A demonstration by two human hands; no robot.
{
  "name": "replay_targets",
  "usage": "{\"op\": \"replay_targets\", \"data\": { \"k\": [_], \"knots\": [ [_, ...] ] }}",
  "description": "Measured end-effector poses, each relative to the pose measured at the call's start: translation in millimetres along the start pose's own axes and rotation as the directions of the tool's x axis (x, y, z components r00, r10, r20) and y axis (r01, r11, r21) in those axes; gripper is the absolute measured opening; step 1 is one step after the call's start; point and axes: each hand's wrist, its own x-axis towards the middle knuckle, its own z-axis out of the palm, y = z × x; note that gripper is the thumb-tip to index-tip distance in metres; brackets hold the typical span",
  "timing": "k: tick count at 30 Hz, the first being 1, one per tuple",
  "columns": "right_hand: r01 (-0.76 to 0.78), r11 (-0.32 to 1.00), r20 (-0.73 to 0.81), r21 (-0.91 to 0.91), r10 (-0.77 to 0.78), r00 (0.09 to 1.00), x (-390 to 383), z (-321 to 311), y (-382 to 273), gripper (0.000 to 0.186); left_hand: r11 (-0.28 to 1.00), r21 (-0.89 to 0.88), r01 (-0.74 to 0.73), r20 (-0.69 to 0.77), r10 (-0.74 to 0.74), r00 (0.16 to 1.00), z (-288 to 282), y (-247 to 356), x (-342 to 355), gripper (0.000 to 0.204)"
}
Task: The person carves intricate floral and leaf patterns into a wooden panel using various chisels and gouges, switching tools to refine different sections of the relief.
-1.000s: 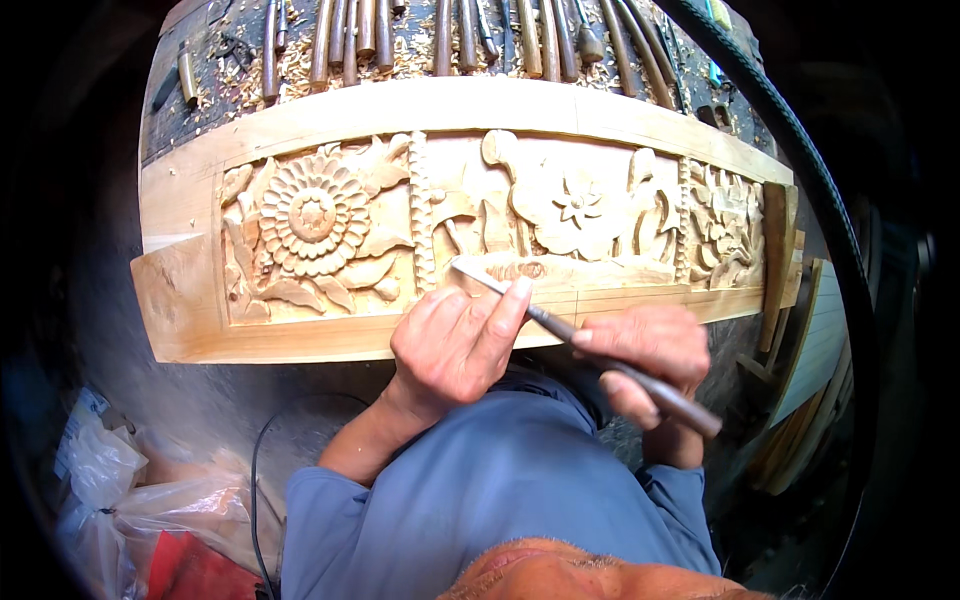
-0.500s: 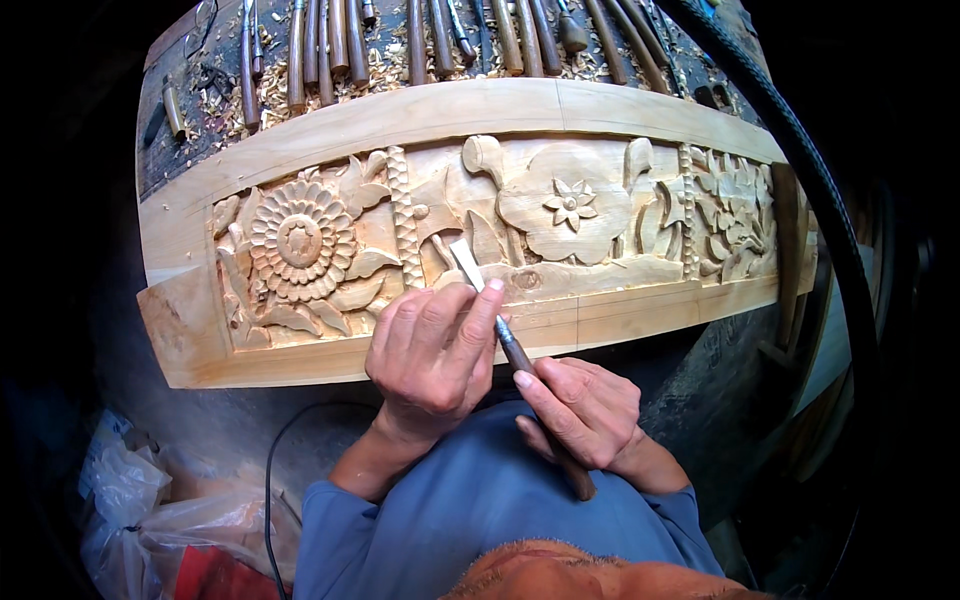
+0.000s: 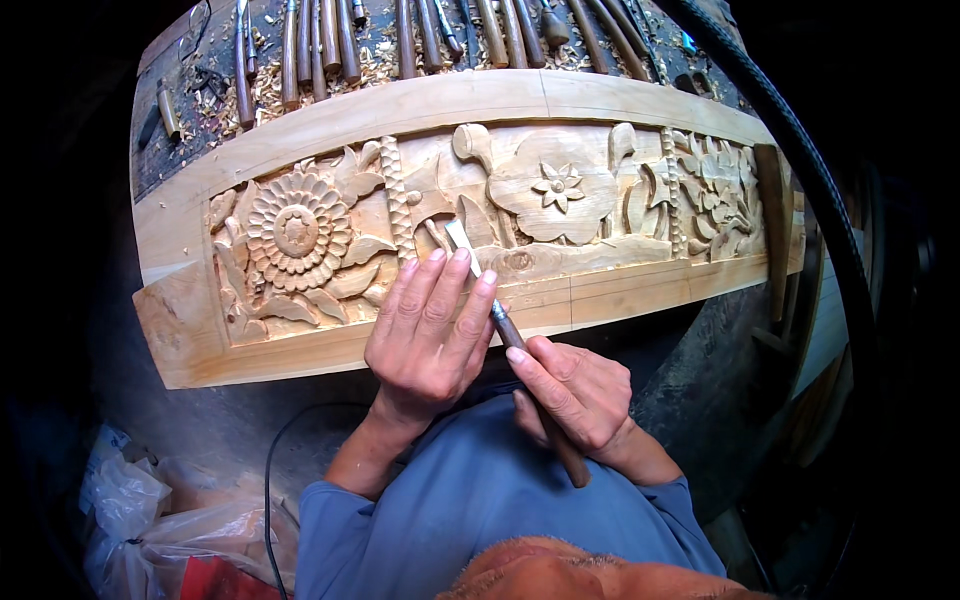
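Observation:
A wood chisel [image 3: 508,325] with a flat steel blade and dark wooden handle slants up from my body to the carved wooden panel [image 3: 420,345]. My right hand [image 3: 580,393] is closed around its handle, the handle's end sticking out below the palm. Over the blade lie the fairly straight fingers of my left hand [image 3: 430,325], steadying it; that thumb is hidden. The blade's tip meets the recessed ground beside a carved leaf, left of a scalloped shape with a small star flower [image 3: 556,188]. To the left stands a large round petalled flower [image 3: 295,232] in relief.
Several wooden-handled carving tools [image 3: 405,45] lie in a row among wood shavings on the dark bench beyond the panel. A thick black cable [image 3: 790,125] hangs at the right. Clear plastic bags [image 3: 125,500] sit at lower left, near a thin black cord [image 3: 270,470].
My left fingers have straightened out along the blade from a more bent grip. The chisel's tip has shifted only slightly. The view has moved a little.

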Motion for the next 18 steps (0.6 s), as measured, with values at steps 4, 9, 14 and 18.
{"op": "replay_targets", "data": {
  "k": [4, 9, 14, 18],
  "knots": [
    [-0.045, 0.999, -0.012, 0.019, 0.045, 0.999, 1.9, 1.0, -0.6, 0.049, 0.999, 0.000, 0.048, 0.008, -0.048, 0.999, 1.6, 7.5, 1.8, 0.042],
    [-0.041, 0.999, -0.013, 0.029, 0.041, 0.999, 2.0, 2.2, 4.1, 0.049, 0.998, 0.021, 0.056, 0.008, -0.056, 0.998, 3.5, 8.0, 0.3, 0.041],
    [-0.054, 0.998, 0.002, 0.031, 0.054, 0.999, 10.1, -5.2, 1.5, 0.050, 0.996, 0.007, 0.085, 0.040, -0.085, 0.996, -2.0, 11.4, 7.1, 0.041],
    [-0.068, 0.997, 0.002, 0.042, 0.068, 0.998, 10.5, -7.9, 3.3, 0.052, 0.996, 0.009, 0.088, 0.049, -0.089, 0.995, -2.9, 11.3, 7.9, 0.040]
  ]
}}
